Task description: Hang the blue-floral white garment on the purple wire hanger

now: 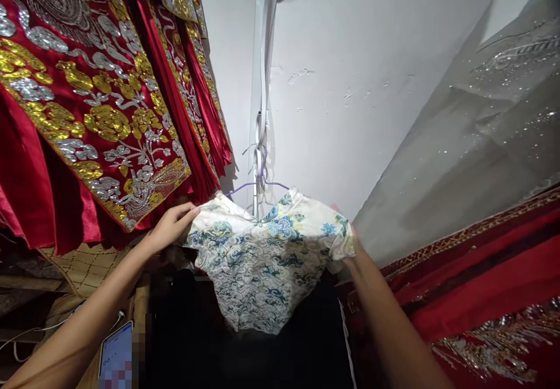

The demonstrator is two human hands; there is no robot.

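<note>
1. Just below centre, toward six o'clock, a short-sleeved floral top faces the viewer, spread out, with a purple hanger rising from its neck at twelve o'clock.
2. At the top's ten o'clock, the left hand pinches its sleeve edge between thumb and fingers.
3. At the top's three o'clock, the right hand is mostly hidden behind the other sleeve; whether it pinches, I cannot tell.
4. Straightening the top on the hanger seems the step in hand; the next move appears to call for an even, gentle pull on both sides.
5. Around these: a sequinned red garment at ten o'clock, white wall at one, red cloth at four, a lit phone at seven.
</note>
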